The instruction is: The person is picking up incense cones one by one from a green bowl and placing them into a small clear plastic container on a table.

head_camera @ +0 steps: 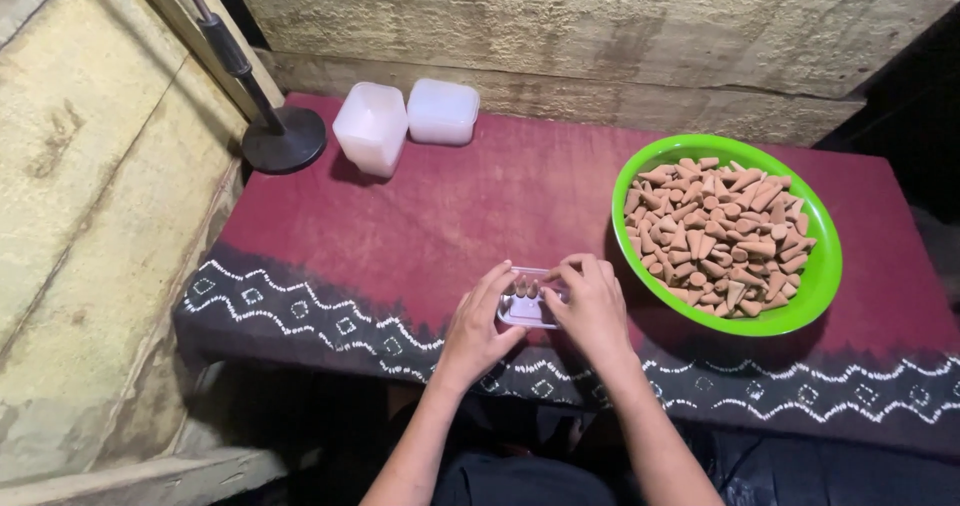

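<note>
A small clear plastic box (pixel 527 306) sits near the table's front edge with a few brown cones standing in it. My left hand (pixel 478 321) cups its left side. My right hand (pixel 592 304) rests against its right side, fingertips over the cones inside. To the right stands a green bowl (pixel 826 266) heaped with several brown cones (pixel 718 234).
A maroon cloth (pixel 420 216) with a black and white patterned border covers the table. Two stacks of clear plastic boxes (pixel 372 126) (pixel 442 110) stand at the back left beside a black round stand base (pixel 284 139) with a pole. Rough walls close in at left and behind.
</note>
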